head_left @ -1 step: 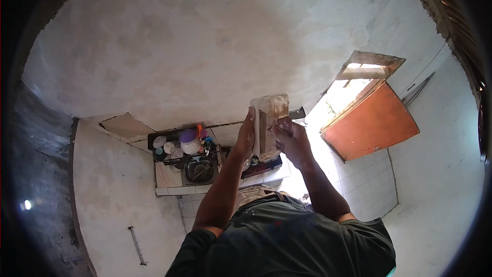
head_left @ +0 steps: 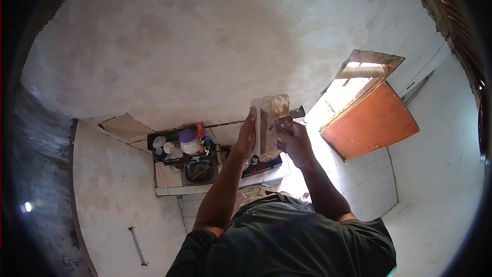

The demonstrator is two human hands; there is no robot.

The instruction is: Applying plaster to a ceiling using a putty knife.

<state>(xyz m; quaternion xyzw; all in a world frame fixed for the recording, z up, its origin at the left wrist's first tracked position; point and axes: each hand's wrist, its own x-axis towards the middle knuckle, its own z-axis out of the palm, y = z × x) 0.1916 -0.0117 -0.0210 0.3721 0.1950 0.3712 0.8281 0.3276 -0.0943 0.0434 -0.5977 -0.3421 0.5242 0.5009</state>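
Observation:
In front of my chest is a translucent, roughly rectangular plastic container [head_left: 279, 103], smeared with a pale, plaster-like coating. My left hand [head_left: 247, 132] grips it along its left side, fingers pointing up the wall. A flat grey-brown strip [head_left: 264, 129] shows within the container; whether it is a tool or a shaded inner face is unclear. My right hand [head_left: 293, 138] is closed at the container's right side, its fingers curled toward the opening. Whatever those fingers hold is hidden. Pale residue marks the fingers of both hands.
Below on the left, a tiled counter [head_left: 174, 191] carries a black sink basin [head_left: 199, 169], a white tub with a purple lid [head_left: 189, 142] and several dishes. A stove [head_left: 269, 165] is partly behind the container. An orange door [head_left: 371, 123] stands ajar on the right. A patchy plastered wall [head_left: 169, 46] rises ahead.

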